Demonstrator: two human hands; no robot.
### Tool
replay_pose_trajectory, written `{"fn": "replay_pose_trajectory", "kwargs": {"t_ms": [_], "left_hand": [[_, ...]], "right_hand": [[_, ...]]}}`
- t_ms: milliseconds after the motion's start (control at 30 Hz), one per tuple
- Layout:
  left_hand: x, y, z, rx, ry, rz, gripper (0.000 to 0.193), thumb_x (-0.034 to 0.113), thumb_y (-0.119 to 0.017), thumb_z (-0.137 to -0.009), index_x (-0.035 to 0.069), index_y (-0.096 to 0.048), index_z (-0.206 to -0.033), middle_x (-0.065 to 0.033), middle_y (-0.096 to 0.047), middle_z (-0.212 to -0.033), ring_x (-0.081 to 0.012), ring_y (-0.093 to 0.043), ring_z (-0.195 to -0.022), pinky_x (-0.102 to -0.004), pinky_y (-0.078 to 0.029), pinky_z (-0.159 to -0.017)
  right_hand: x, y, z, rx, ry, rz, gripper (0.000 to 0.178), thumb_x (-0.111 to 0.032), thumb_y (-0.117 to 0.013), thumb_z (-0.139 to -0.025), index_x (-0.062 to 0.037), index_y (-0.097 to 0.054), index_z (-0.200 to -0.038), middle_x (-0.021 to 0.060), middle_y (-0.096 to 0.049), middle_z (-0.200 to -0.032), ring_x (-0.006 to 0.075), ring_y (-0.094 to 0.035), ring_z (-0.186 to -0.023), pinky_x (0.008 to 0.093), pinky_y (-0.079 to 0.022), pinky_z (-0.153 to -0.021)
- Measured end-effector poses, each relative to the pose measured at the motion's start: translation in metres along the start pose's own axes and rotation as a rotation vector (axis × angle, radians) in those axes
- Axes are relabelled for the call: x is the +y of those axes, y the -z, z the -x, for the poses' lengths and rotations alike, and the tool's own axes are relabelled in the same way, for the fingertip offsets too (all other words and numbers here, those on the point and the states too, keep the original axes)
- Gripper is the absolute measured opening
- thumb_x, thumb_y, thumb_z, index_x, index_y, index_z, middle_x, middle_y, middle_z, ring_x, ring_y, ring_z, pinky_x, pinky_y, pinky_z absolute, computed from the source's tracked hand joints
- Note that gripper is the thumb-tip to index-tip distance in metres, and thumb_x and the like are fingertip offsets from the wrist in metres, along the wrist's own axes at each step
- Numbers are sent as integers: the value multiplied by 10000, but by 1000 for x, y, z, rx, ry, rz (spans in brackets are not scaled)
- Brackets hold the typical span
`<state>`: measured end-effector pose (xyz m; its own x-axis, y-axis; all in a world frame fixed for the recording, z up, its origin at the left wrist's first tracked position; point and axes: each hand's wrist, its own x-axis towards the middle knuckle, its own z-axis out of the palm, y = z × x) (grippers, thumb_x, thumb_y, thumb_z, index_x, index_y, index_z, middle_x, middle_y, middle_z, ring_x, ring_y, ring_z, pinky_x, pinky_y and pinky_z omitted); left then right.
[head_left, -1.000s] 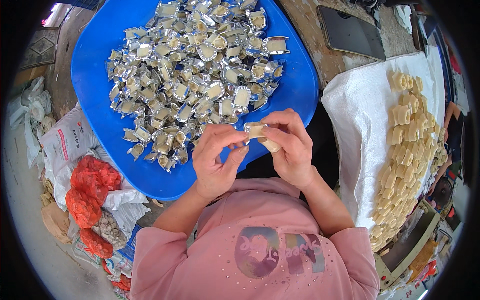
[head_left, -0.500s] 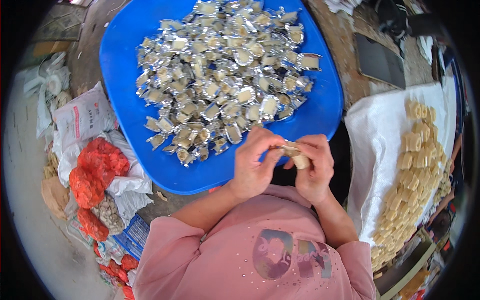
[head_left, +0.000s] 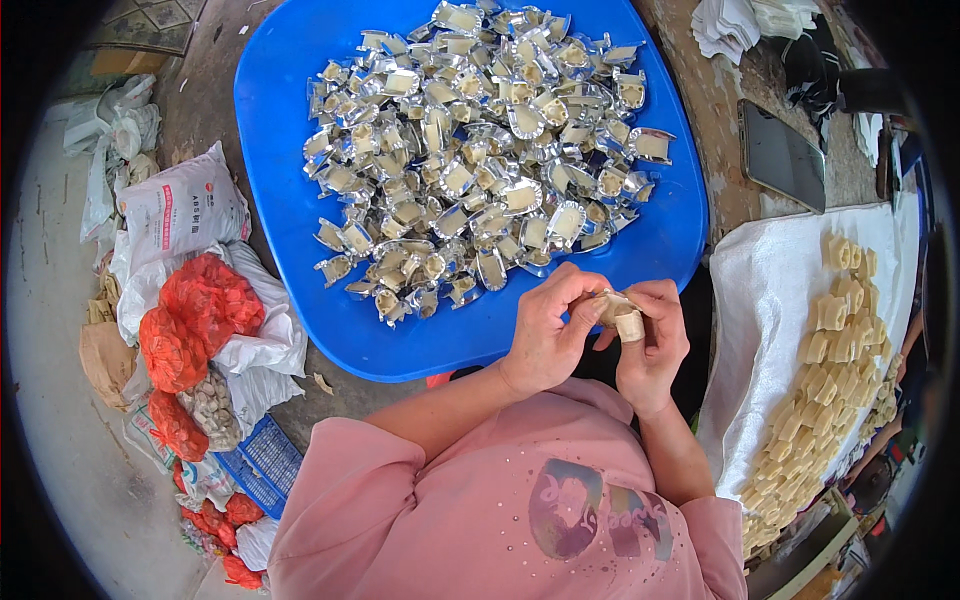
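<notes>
Work surface: worn, patchy brown wooden top [head_left: 690,110], showing to the right of the tray, with pale grey floor [head_left: 75,480] at far left
Tray: broad, round-cornered blue plastic tray [head_left: 270,190] ahead of the person, bearing a jumbled heap of shiny silver and cream parts [head_left: 455,180]
Piece in hand: small cream tube-shaped piece [head_left: 629,326], held up between both hands, near the tray's lower right edge and in front of the chest
Left hand: left hand [head_left: 545,335] pinching the piece's left side between thumb and forefinger
Right hand: right hand [head_left: 652,352] with thumb and fingers closed on the piece's right side; how far they wrap round it cannot be told
Cloth side: white woven plastic sheet [head_left: 755,300] at right, under a long pile of cream moulded pieces [head_left: 810,410]; dark, flat phone [head_left: 785,155] lying just above it
Bag side: bulging red plastic bags [head_left: 205,310] at left, below a printed white sack [head_left: 185,205] and above a blue slatted plastic crate [head_left: 265,465]
Clothing: pink short-sleeved shirt [head_left: 470,500]
</notes>
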<state>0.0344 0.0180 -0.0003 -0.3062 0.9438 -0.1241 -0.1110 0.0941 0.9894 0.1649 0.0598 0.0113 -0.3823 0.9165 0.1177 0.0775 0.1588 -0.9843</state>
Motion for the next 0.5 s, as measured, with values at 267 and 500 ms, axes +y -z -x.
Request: {"fn": "replay_pose_trajectory", "kwargs": {"t_ms": [267,500], "left_hand": [[-7,5,-11,9,-64,45,111,39,-637,-845,25,-645,-955,-56,-543,-769,-119,-523,-629,-260,-423,-557],[-8,5,-7,10,-92,-97,76,77,-621,-905,9,-608,-938,-44,-548,-851,-97,-493,-735,-250,-417,-673]], "right_hand": [[6,0,-7,22,-3,-111,221,103,-518,-887,12,-502,-1089,158,-506,-1043,173,-617,-693,255,-542,-528],[9,-3,-1,28,-27,-53,201,106,-514,-885,8,-493,-1059,153,-501,-1036,155,-592,-668,246,-526,-496]]}}
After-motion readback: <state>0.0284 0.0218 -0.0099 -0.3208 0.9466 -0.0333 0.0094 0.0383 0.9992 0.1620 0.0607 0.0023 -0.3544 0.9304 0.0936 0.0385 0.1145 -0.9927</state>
